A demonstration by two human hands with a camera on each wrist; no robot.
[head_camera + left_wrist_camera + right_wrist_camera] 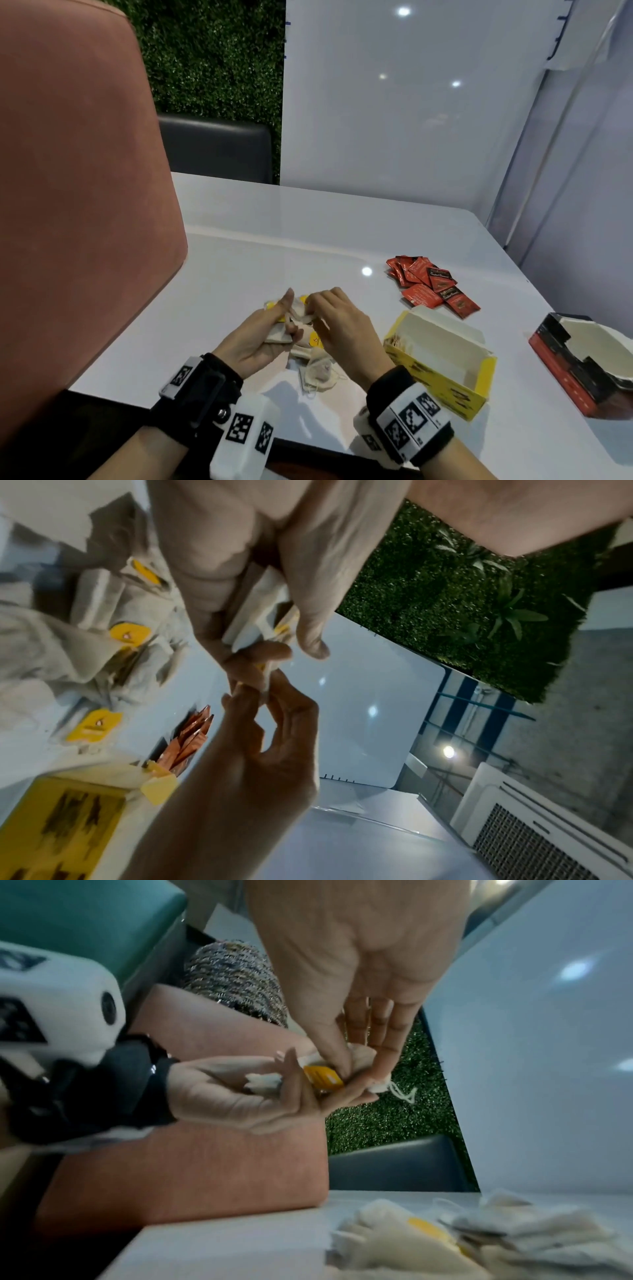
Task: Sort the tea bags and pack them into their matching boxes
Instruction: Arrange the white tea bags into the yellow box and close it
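Above table (260,246), my left hand (263,329) grips stacked tea bags (279,334); right hand (337,320) pinches one. Risk: loose strings (404,1093) tangle, stack slips before yellow box (442,373).

Off-white tea bags (317,373) with yellow tags (130,634) were seen beside a yellow box (442,383) printed in black; red-and-black sachets (430,286) and a red-and-black box (561,373) were shown beyond it.

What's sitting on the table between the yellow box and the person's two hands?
In the head view, loose white tea bags with yellow tags lie on the table between the yellow box and the left hand and right hand.
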